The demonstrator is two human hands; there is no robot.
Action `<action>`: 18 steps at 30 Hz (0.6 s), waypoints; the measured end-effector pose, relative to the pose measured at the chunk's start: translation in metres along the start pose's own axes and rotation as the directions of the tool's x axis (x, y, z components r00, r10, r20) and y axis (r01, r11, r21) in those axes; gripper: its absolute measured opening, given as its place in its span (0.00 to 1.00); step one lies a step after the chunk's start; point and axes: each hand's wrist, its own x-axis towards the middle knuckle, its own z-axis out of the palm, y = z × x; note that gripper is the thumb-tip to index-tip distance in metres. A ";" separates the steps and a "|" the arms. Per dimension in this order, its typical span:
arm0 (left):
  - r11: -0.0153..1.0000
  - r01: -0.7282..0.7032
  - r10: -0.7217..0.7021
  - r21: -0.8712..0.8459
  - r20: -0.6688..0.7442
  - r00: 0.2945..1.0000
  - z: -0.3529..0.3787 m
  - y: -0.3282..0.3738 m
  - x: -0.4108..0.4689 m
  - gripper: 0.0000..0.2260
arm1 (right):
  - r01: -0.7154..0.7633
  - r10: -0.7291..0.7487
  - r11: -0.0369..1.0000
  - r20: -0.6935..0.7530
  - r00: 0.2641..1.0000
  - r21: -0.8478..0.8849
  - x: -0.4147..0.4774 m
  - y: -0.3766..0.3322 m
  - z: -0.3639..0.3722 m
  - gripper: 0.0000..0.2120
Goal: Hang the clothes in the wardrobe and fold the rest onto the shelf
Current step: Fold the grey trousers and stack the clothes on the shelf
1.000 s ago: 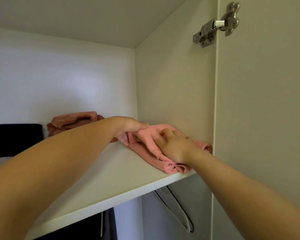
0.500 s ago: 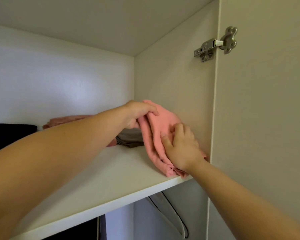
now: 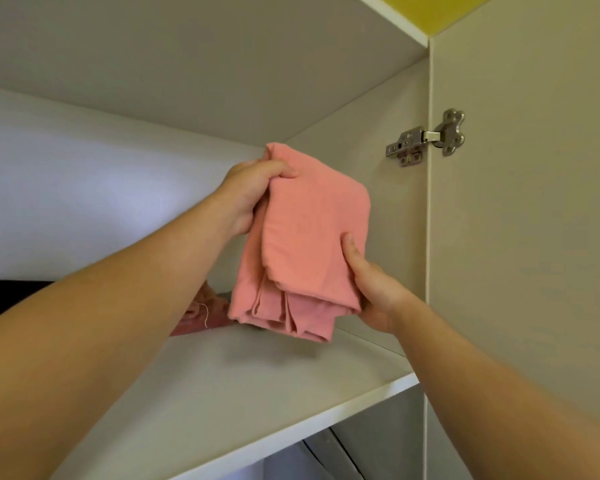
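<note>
Gripping a folded pink garment (image 3: 309, 244) by its edges, left hand (image 3: 250, 199) and right hand (image 3: 371, 292) hold it above the shelf (image 3: 257, 393). Folding looks done; shelving remains.

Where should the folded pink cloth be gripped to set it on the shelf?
From both sides, at the folded edges of the pink cloth: the left hand grips its top left corner, the right hand pinches its lower right edge. The loose layered ends hang at the bottom near the shelf; gripping there would likely let the fold open.
</note>
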 end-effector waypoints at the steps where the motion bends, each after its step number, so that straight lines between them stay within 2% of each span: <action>1: 1.000 0.008 -0.008 -0.005 -0.005 1.000 -0.004 -0.001 0.003 0.11 | -0.008 0.008 1.000 0.027 1.000 0.024 0.002 0.000 0.002 0.39; 4: 0.996 0.075 -0.075 -0.046 -0.007 0.997 -0.015 -0.004 0.008 0.17 | 0.012 -0.022 0.993 0.080 0.997 0.116 0.010 -0.008 0.011 0.36; 7: 0.975 0.207 -0.203 -0.084 0.054 0.978 -0.021 -0.004 0.009 0.18 | 0.152 -0.158 0.966 0.010 0.987 0.208 0.024 -0.022 0.018 0.32; 9: 0.962 0.273 -0.273 -0.013 0.039 0.961 -0.026 -0.005 0.012 0.23 | 0.230 -0.221 0.961 -0.072 0.973 0.156 0.034 -0.033 0.018 0.30; 11: 0.931 0.345 -0.351 0.121 0.027 0.936 -0.033 -0.009 0.015 0.27 | 0.256 -0.249 0.963 -0.084 0.965 0.087 0.043 -0.041 0.018 0.30; 13: 0.909 0.364 -0.379 0.204 0.038 0.925 -0.038 -0.013 0.016 0.25 | 0.250 -0.247 0.968 -0.080 0.966 0.034 0.053 -0.045 0.018 0.30; 16: 0.932 0.315 -0.326 0.182 0.035 0.945 -0.041 -0.023 0.022 0.18 | 0.236 -0.247 0.966 -0.112 0.963 -0.101 0.071 -0.048 0.017 0.31; 18: 0.948 0.280 -0.280 0.150 -0.021 0.960 -0.041 -0.034 0.031 0.13 | 0.204 -0.244 0.951 -0.154 0.958 -0.234 0.088 -0.046 0.019 0.32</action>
